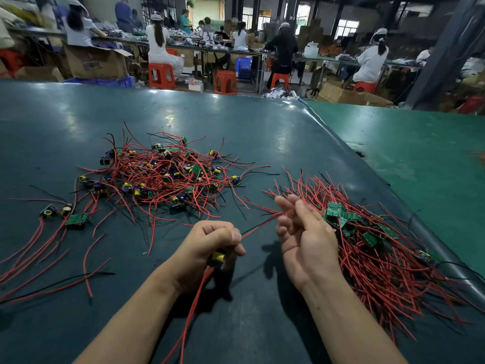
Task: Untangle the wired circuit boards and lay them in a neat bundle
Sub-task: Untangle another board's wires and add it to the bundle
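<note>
From the head camera: my left hand grips one circuit board in a fist, while my right hand pinches its red wires — pulling them straight, I judge, for the bundle at right. My fist hides most of the board; the tangled pile waits beyond.

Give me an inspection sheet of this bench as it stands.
Surface: dark green mat, glossy, with a lighter green mat to the right.
Job's things: tangled pile of wired boards at centre left; aligned bundle at right.
Clutter: three loose boards far left.
Hands: left hand grips one board; right hand pinches its wires.
Cables: stray red and black wires at left.
Surroundings: seated workers, red stools, cardboard boxes.
</note>
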### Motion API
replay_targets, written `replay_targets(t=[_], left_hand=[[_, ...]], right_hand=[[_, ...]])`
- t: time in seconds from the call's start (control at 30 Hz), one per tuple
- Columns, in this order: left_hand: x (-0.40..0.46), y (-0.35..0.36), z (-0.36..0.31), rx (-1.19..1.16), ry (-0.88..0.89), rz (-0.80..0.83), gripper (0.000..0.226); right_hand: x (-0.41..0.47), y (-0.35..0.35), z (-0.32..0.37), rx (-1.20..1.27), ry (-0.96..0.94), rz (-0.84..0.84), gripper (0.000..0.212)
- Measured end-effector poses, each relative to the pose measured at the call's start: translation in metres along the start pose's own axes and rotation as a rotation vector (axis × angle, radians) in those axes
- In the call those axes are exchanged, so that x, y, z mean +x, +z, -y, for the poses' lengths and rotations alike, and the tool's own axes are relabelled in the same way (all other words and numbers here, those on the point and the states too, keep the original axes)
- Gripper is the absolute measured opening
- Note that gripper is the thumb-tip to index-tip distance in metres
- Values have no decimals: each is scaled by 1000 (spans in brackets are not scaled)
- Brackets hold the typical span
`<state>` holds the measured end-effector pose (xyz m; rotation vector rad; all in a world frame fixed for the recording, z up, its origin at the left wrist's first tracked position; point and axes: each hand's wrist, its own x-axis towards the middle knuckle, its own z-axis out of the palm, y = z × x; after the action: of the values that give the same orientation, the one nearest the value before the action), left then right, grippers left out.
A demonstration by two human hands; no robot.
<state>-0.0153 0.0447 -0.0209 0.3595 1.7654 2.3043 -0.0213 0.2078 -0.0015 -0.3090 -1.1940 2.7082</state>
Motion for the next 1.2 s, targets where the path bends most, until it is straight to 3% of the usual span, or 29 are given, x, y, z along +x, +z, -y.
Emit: replay_targets(t=[0.1,0.17,0.23,0.3,0.43,0.63,0.8,0.87,0.97,1.03,1.1,1.2], left_hand=[[0,0,-1,-89,-16,-72,16],[-2,3,0,-90,0,-73,20],[-4,6,0,-96,17,-42,23],[-5,8,-1,-42,23,-27,23],[-5,5,-2,102,-22,-24,21],[-6,0,-3,-27,-64,58,22],[-10,4,-7,-257,-78,21,20],[-10,5,-11,-337,-53,-51,18],[-7,4,-16,-532,30,-195,39],[-4,2,-17,-595,58,-313,29],[-3,2,-17,-636,73,-368,11],[-2,0,-13,-625,126,-342,11]], right_hand=[[0,-1,3,-186,28,36,16],[-6,1,-2,-440,118,175,33],[-15,4,-11,-546,194,353,35],[-19,5,-14,-517,185,412,24],[-11,2,-6,-427,108,260,19],[-4,2,-4,-223,7,65,24],[1,-1,-4,-121,-31,-33,27],[0,-1,-5,-243,-18,11,21],[-10,0,-15,-588,56,224,8],[-19,2,-22,-717,67,398,4],[-24,3,-24,-647,83,498,11],[-23,7,-23,-399,134,409,31]])
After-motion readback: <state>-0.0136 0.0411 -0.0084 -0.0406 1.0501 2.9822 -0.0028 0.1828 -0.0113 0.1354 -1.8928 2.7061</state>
